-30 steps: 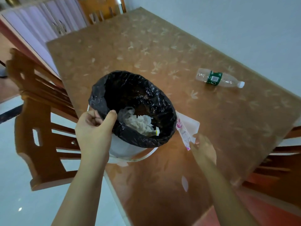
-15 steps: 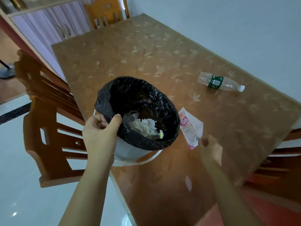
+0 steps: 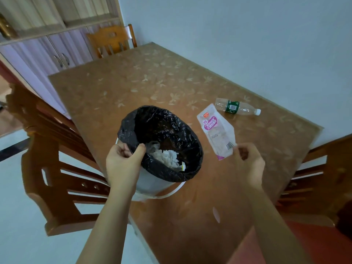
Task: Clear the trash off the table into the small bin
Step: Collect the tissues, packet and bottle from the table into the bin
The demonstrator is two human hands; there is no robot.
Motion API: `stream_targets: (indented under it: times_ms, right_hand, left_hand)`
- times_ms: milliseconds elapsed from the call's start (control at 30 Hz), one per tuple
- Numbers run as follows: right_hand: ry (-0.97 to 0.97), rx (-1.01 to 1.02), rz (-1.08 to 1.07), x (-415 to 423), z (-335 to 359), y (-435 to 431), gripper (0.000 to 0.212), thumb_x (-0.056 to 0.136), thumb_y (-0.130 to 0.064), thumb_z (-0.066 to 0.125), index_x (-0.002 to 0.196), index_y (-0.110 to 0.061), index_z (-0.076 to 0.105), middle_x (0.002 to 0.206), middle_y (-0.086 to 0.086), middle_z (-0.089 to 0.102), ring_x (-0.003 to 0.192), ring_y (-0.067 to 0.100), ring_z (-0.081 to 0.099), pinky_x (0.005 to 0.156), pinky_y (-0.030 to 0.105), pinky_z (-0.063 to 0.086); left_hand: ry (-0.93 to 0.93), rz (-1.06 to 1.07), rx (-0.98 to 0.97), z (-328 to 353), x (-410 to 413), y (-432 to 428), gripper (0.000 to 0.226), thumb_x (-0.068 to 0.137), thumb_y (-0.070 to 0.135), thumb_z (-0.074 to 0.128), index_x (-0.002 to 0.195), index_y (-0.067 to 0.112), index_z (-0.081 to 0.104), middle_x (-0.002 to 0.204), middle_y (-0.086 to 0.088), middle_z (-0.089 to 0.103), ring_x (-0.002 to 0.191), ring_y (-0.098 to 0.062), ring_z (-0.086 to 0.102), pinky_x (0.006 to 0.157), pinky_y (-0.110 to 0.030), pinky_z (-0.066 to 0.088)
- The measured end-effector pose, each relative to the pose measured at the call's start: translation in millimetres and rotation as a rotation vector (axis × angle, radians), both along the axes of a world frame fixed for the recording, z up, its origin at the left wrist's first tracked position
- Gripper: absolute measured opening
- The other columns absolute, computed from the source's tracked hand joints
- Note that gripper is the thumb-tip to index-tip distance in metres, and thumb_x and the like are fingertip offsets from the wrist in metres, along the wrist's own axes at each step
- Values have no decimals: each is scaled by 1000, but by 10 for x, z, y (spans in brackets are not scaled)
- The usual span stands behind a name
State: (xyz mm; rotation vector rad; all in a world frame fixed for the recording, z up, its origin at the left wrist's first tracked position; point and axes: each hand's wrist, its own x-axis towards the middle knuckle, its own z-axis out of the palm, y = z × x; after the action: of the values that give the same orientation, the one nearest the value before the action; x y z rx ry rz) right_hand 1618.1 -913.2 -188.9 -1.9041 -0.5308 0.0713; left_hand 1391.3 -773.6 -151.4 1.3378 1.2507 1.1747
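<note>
A small white bin [image 3: 152, 182] lined with a black bag sits tilted at the table's left edge, with crumpled white paper inside. My left hand [image 3: 122, 164] grips its near rim, thumb inside the liner. My right hand [image 3: 247, 161] pinches the near corner of a pink-and-white plastic wrapper [image 3: 217, 131], which is lifted and stretches away to the right of the bin. An empty clear plastic bottle [image 3: 237, 108] with a green label and white cap lies on its side beyond the wrapper.
The brown table [image 3: 133, 86] with a leaf-pattern cover stands against a pale wall on the right. Wooden chairs stand at the left [image 3: 53, 168], far end [image 3: 112, 41] and right [image 3: 323, 174]. A cabinet [image 3: 49, 54] is at the back left.
My right hand has taken hold of the wrapper and lifted it off the table beside the bin. The view has tilted up. My left hand keeps its grip on the bin.
</note>
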Motion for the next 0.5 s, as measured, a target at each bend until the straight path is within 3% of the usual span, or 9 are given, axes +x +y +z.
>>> stream_targets:
  times_ms: [167,400,500]
  right_hand:
    - [19,97,112,-152,276,7,14,81,-16,59,75,-29,60,72,-12,61,63,-8,53,58,2,40]
    - [-80,10,350,-309,437,145,18,81,-9,61,77,-26,61,77,-15,60,69,-12,51,63,0,38]
    - [-170,-40,458,-397,450,229,10,82,-9,62,80,-18,64,78,-5,61,70,-7,51,64,2,38]
  left_hand:
    - [108,-25,10,-15,-11,21,26,56,53,62,53,37,42,43,14,37,54,-21,34,62,-40,34]
    - [93,-68,46,28,-8,-78,36,59,44,65,59,22,36,53,7,34,53,-17,34,61,-36,34]
    - [51,-111,35,51,-15,-128,36,63,34,68,61,20,36,55,6,34,56,-16,33,61,-35,33]
